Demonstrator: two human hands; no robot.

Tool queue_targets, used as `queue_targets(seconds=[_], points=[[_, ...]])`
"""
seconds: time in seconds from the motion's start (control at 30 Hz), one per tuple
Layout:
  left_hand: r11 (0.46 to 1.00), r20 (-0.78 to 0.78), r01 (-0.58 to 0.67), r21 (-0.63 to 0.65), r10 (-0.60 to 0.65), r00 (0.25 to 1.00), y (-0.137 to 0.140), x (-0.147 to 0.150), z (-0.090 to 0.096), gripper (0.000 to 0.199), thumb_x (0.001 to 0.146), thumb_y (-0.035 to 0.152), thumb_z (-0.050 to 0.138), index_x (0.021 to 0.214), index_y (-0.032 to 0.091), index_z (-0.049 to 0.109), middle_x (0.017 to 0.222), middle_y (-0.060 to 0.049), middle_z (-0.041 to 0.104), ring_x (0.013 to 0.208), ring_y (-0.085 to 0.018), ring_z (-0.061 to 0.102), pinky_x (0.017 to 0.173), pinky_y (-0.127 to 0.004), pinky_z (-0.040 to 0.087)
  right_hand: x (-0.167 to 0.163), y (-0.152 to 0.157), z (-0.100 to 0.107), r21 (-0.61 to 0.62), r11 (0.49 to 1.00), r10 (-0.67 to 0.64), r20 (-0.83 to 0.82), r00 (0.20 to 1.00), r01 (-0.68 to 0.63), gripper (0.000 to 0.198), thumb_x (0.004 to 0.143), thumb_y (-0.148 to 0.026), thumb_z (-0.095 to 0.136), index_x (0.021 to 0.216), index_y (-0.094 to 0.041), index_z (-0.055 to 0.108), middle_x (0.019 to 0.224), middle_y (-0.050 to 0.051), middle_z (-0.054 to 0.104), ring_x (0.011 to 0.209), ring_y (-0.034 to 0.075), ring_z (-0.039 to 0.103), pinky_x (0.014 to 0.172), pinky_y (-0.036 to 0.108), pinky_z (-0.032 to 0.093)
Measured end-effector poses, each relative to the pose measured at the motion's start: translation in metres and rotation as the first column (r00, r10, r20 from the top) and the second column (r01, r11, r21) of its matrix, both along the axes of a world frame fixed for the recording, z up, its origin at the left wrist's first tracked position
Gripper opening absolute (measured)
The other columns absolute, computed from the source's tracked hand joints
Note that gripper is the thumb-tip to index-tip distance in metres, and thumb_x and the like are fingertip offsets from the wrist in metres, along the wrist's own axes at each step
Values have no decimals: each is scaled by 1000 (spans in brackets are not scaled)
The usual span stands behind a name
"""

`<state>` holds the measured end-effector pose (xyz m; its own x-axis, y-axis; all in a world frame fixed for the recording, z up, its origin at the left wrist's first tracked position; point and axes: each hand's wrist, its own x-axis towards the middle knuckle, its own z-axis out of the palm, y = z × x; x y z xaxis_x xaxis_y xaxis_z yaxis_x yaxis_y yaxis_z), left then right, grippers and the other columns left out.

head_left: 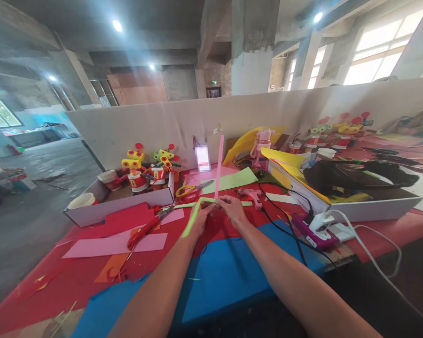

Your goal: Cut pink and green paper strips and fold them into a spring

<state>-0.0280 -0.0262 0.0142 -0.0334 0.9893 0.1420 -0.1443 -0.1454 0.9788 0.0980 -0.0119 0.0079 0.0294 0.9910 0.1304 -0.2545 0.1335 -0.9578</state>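
Observation:
My left hand (199, 220) and my right hand (231, 209) meet over the middle of the table, fingers pinched close together. A green paper strip (194, 215) runs from the left fingertips back over that hand toward the wrist. Between the fingertips a pink paper strip (219, 164) stands upright, its lower end at the green strip. The right fingers pinch around this join; the exact contact is partly hidden. Just beyond the right hand lies a pink glue gun (253, 197). Yellow-handled scissors (193, 188) rest behind the left hand, and red-handled scissors (144, 231) lie to its left.
A white box (120, 206) at left holds paper-cup robot figures (136, 171). At right, another box (377, 209) carries a black bag (359, 178). A purple power strip (315, 231) with cables sits at the right front. Blue paper (229, 277) covers the near table.

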Motion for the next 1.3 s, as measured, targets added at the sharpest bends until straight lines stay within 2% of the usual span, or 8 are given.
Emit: queue_targets(seconds=[0.1, 0.23, 0.4, 0.57, 0.83, 1.0, 1.1, 1.3], points=[[998, 0, -28, -50, 28, 1000, 2, -4, -3, 29, 60, 41, 79, 61, 15, 67, 58, -3, 63, 55, -13, 54, 55, -25, 40, -1, -2, 1, -12, 998, 59, 3, 998, -59, 27, 59, -43, 75, 69, -19, 70, 63, 1, 69, 62, 17, 63, 66, 30, 51], [986, -107, -157, -52, 151, 983, 2, -9, -2, 28, 59, 39, 79, 54, 16, 65, 52, 0, 59, 51, -12, 49, 51, -24, 35, 1, -4, 4, -58, 988, 140, -25, 990, -142, 32, 55, -44, 79, 71, -18, 70, 65, 1, 69, 60, 14, 62, 64, 28, 52], [997, -41, -67, -48, 65, 997, 0, -5, 2, 29, 57, 41, 80, 64, 15, 70, 58, -2, 65, 53, -13, 52, 53, -24, 38, 3, -2, 2, -65, 985, 158, -36, 987, -160, 38, 52, -50, 80, 68, -17, 72, 63, 1, 67, 58, 14, 61, 64, 29, 53], [994, -8, -87, -62, 87, 996, 1, -4, 1, 32, 54, 42, 83, 63, 15, 68, 55, -1, 63, 52, -12, 51, 52, -24, 38, 2, 0, -1, -64, 990, 125, -47, 991, -128, 37, 51, -51, 81, 65, -18, 71, 58, 0, 66, 57, 15, 61, 65, 31, 54], [990, -18, -121, -71, 120, 993, 0, -6, 2, 36, 53, 44, 83, 62, 14, 65, 55, 1, 59, 50, -9, 46, 50, -23, 35, 2, -3, 1, -59, 988, 138, -45, 989, -141, 33, 52, -46, 81, 66, -18, 71, 65, 1, 70, 61, 16, 64, 69, 31, 55], [997, 3, -58, -55, 58, 998, 0, -5, 2, 37, 56, 45, 82, 69, 15, 65, 59, 1, 60, 51, -9, 48, 51, -23, 35, 1, -4, 2, -54, 991, 120, -52, 991, -123, 31, 52, -42, 81, 66, -17, 69, 64, 2, 70, 65, 18, 65, 70, 32, 55], [999, -35, -37, -18, 37, 999, 0, -4, 1, 37, 57, 45, 81, 70, 15, 65, 62, 0, 61, 53, -10, 48, 52, -23, 36, 0, -5, 2, -66, 991, 109, -106, 988, -116, 31, 50, -40, 82, 67, -18, 67, 66, 2, 70, 65, 17, 66, 72, 32, 54], [990, -195, -135, 40, 140, 971, 1, -8, 2, 33, 61, 44, 78, 58, 17, 59, 54, 3, 52, 52, -9, 40, 52, -24, 30, 2, -4, 4, -116, 981, 147, -69, 987, -155, 31, 50, -37, 83, 66, -17, 66, 61, -2, 66, 57, 13, 62, 67, 29, 52]])
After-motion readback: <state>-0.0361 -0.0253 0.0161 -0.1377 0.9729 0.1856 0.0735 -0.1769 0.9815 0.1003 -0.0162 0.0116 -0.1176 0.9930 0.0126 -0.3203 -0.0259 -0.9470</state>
